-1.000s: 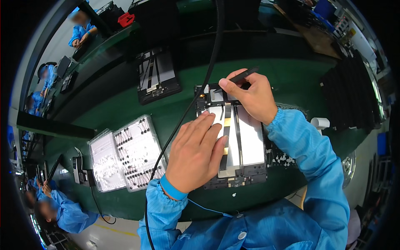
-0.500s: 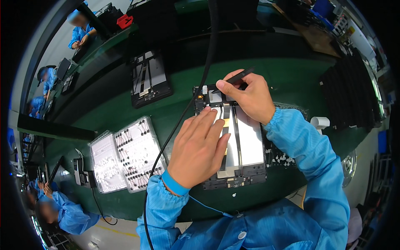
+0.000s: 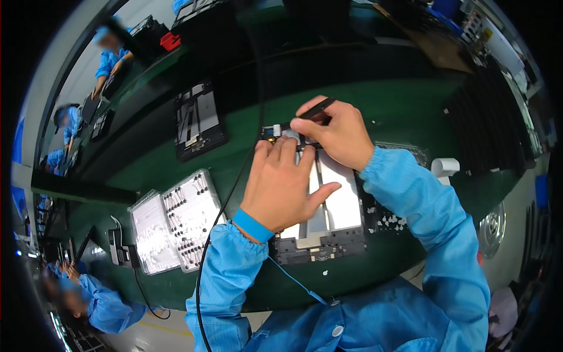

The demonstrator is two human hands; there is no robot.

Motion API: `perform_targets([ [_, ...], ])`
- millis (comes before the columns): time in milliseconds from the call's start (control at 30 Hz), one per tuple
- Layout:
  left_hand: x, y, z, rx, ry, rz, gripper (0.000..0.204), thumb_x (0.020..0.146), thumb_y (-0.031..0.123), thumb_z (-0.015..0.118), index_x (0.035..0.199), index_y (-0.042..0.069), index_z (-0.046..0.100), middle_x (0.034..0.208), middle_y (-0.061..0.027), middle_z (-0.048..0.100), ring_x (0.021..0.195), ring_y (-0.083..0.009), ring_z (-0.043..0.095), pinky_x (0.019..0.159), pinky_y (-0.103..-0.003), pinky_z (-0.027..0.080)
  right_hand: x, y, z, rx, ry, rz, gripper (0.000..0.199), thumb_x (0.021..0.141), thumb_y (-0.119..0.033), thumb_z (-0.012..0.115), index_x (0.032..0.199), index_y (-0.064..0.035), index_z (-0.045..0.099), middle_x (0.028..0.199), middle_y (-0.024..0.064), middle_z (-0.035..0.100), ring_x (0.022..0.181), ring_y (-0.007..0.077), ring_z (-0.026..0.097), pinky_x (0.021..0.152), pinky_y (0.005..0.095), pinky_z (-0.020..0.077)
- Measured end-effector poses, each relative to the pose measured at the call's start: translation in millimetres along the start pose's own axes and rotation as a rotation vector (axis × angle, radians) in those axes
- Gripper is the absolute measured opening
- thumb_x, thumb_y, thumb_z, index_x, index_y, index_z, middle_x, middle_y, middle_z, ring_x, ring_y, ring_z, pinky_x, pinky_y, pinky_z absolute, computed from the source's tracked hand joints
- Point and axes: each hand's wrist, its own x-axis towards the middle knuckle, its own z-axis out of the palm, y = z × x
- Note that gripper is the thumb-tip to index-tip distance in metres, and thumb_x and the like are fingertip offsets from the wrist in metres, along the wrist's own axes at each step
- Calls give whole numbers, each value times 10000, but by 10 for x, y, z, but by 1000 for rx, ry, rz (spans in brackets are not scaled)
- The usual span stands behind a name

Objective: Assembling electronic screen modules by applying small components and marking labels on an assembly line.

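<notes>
Your left hand (image 3: 280,188) lies flat, fingers spread and released, pinning the opened device (image 3: 328,205) to the green bench (image 3: 410,105) so it can't shift. Your right hand (image 3: 337,132) pinches a black stylus-like tool (image 3: 316,109), tip at the device's far edge. Clear parts trays (image 3: 176,220) sit left, a second opened device (image 3: 198,120) farther back.

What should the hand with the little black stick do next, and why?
Probably press the tip down gently where it already sits. The right hand holds the black tool at the top edge of the opened device, and the left hand lies flat on the device, holding it steady.
</notes>
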Motion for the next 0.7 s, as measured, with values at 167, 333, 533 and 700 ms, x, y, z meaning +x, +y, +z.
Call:
perform_targets([
  [167,94,-20,-13,51,-113,-16,647,860,549,681,1182,-13,660,1109,-214,628,978,-363,582,918,-458,398,91,-247,-363,-76,226,-296,266,812,-250,824,944,-36,738,770,102,716,689,165,673,668,306,548],
  [333,2,140,-151,102,-22,-27,599,876,422,726,1278,-7,606,1343,-307,565,1085,-443,569,947,-481,425,-803,-644,-1449,-135,299,-472,267,839,-239,844,991,-44,744,865,80,724,808,143,683,702,275,542],
  [533,217,1678,-82,-440,-186,110,499,876,278,730,1256,-20,604,1383,-264,541,1178,-429,540,1030,-498,424,-1997,357,-2567,-18,682,-78,228,914,-105,775,1092,-25,658,931,-9,648,812,53,570,747,212,459],
  [700,689,2522,1025,-375,-68,357,460,951,336,638,1232,-28,610,1348,-307,539,1311,-457,484,1120,-486,362,-2050,877,-2697,51,669,-88,233,931,-122,757,1114,-29,646,937,-8,653,826,54,571,750,215,461],
])
